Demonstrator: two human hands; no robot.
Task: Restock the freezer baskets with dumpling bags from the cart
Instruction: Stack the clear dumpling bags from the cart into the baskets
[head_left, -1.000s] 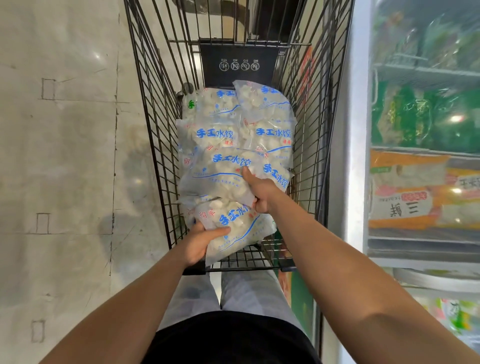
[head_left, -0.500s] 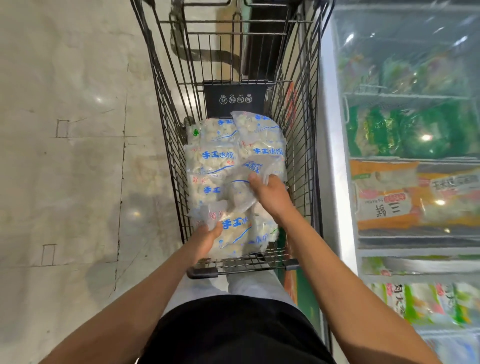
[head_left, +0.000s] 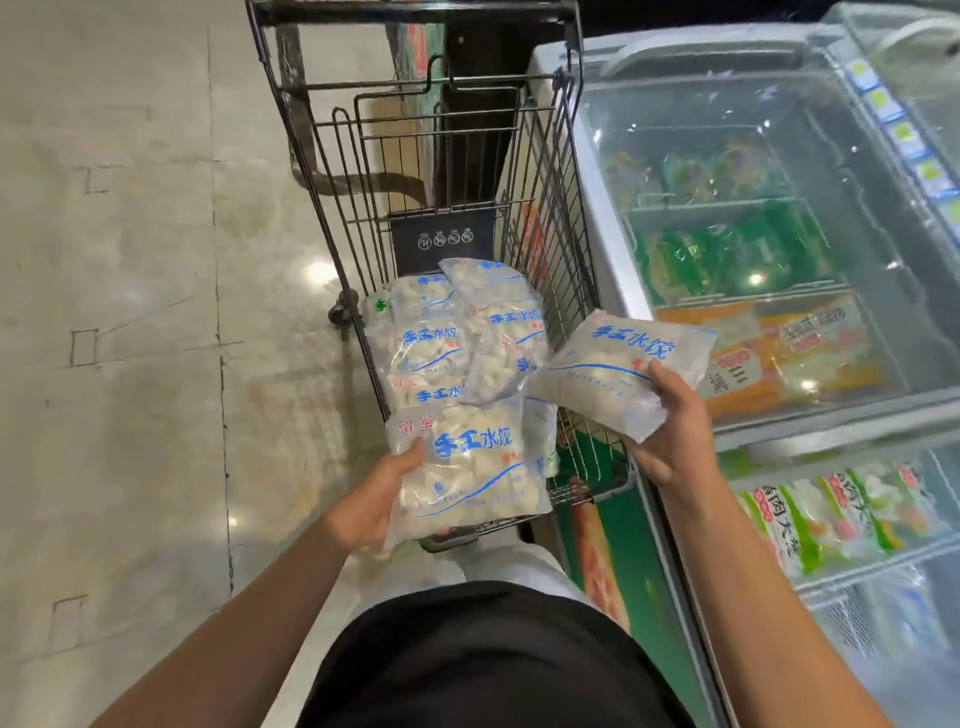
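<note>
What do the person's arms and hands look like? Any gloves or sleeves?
No gloves and no sleeves show. Both forearms are bare right down to the left hand and the right hand. No watch, ring or bracelet can be seen. Below the arms there is a black top and light trousers.

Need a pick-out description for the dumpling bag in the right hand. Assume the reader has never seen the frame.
Start at the wire cart beside the glass-topped freezer. Over the cart's right rim, the right hand holds a clear dumpling bag with blue lettering. Unlike the others, it is lifted outside the cart, toward the freezer.
</note>
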